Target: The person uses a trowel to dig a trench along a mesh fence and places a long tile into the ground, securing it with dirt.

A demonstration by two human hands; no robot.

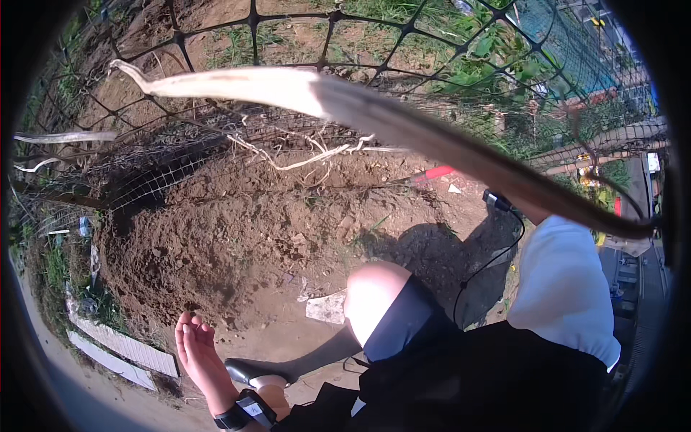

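My left hand is raised at the lower left over the dirt, fingers loosely bent and somewhat apart, with nothing in it. A dark strap with a small device circles that wrist. At the right, my right forearm comes out of a white sleeve, but a long dry stem close to the view covers my right hand. Just left of that hidden hand, a tool with a red handle points left over the soil. Whether my right hand grips it cannot be seen.
Black plastic mesh crosses the top, with wire netting and dry twigs below it. A pale flat piece lies by my knee. Long boards edge the lower left. A black cable hangs near my right arm.
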